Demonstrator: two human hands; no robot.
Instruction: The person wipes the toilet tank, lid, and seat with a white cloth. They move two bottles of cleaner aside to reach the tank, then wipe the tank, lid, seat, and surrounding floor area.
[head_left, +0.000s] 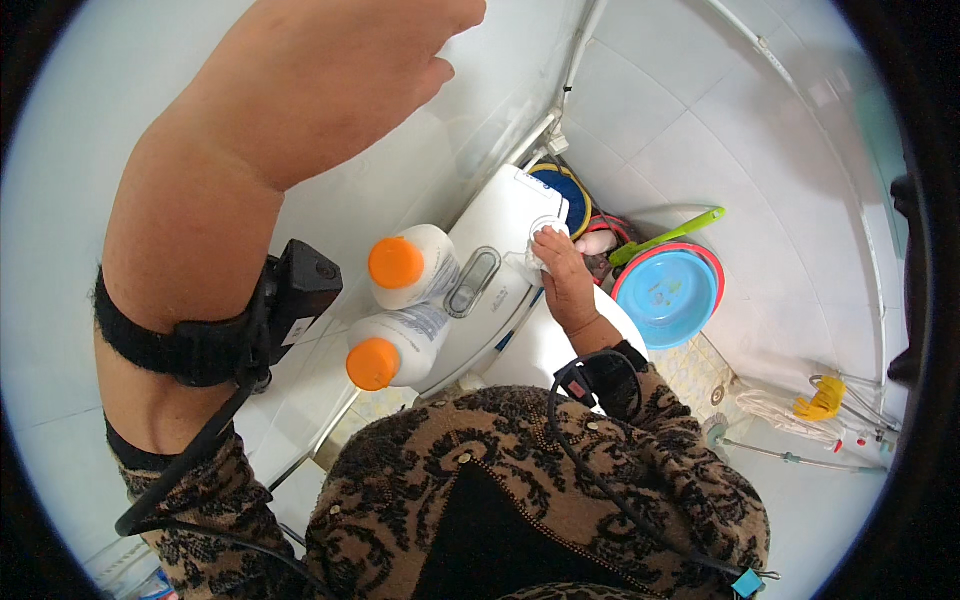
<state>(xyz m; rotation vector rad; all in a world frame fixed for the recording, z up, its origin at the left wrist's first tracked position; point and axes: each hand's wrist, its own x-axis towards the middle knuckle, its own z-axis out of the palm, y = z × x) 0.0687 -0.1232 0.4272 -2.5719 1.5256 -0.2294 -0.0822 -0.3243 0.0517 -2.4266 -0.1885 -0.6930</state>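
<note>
My left hand (330, 75) is raised large at the top left, with its fingers running to the picture's upper edge; whether it holds anything cannot be made out. Below, my right hand (566, 281) rests over the far end of a white toilet cistern lid (499, 214), its fingertips at a round white item (547, 227) that they partly hide. An oval push-button plate (472, 282) is set in the lid. Two white plastic bottles with orange caps (396, 262) (373, 364) stand side by side at the lid's near left end.
Right of the cistern, a light-blue basin (665, 300) sits in a red one (721, 281), near a lime-green long-handled brush (667, 237). A blue round item with a yellow rim (562, 191) is behind the lid. Yellow gloves (820, 398) hang by pipes at right.
</note>
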